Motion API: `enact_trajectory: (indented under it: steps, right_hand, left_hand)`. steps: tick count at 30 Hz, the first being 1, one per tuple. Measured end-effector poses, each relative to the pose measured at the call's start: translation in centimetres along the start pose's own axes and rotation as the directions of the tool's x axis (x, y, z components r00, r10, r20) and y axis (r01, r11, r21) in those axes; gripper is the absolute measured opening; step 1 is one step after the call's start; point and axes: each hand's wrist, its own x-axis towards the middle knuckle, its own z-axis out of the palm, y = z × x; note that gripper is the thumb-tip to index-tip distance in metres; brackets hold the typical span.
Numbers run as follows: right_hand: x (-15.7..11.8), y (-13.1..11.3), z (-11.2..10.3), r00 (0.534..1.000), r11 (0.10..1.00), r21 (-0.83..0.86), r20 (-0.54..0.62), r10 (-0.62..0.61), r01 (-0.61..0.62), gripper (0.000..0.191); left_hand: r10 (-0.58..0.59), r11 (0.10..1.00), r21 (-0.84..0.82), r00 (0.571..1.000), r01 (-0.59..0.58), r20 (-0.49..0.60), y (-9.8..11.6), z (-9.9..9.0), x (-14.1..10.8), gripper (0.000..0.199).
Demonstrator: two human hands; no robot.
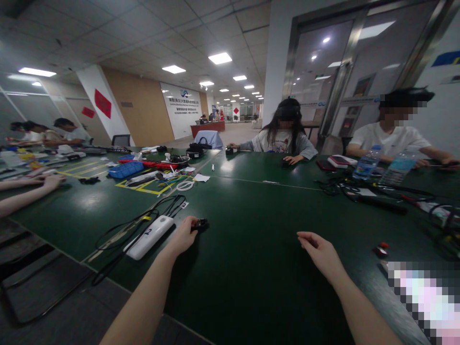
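My left hand is closed on a small black object at the green tabletop, left of centre; its fine details are too small to tell. Over the right half of the table is my right hand, its fingers close together and pointing left, with nothing visible in them. A white power bank marked 2 lies just left of my left forearm, beside black cables. Beyond my right hand, to the right, sits a small black and red object.
Blue trays, loose wires and papers lie at the back left. Two water bottles stand at the back right near tangled cables. A pixelated bright object is at the lower right. Other people sit around the table; a person's forearms enter at left.
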Motion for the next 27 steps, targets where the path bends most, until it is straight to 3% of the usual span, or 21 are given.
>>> enact_trajectory:
  steps: [6,11,16,21,24,27]
  right_hand:
    - [0.1,0.1,0.1,1.000,1.000,-0.005,-0.002,-0.004,0.004,0.033]
    - [0.2,0.1,0.1,1.000,1.000,0.015,0.000,-0.026,0.026,0.030]
    - [0.3,0.4,0.3,0.997,0.995,0.061,-0.008,-0.073,0.073,0.027]
    - [0.0,0.4,0.4,0.994,0.988,0.112,-0.052,-0.098,0.103,0.027]
    - [-0.1,0.3,0.5,0.990,0.984,0.131,-0.082,-0.112,0.122,0.026]
    - [-0.1,0.1,0.3,0.992,0.979,0.166,-0.068,-0.107,0.117,0.028]
  left_hand:
    - [-0.014,1.000,-0.019,0.997,0.012,-0.080,-0.8,0.4,0.5,0.036]
    - [-0.001,1.000,0.031,1.000,0.001,-0.009,1.1,1.0,0.9,0.039]
    - [0.131,0.991,-0.036,0.979,-0.126,0.159,6.4,4.0,1.0,0.040]
    - [0.321,0.937,-0.227,0.914,-0.267,0.249,13.6,8.7,0.2,0.046]
    - [0.352,0.908,-0.328,0.898,-0.260,0.265,17.1,11.3,-0.3,0.052]
    - [0.326,0.900,-0.379,0.909,-0.213,0.262,19.2,13.0,-0.7,0.058]
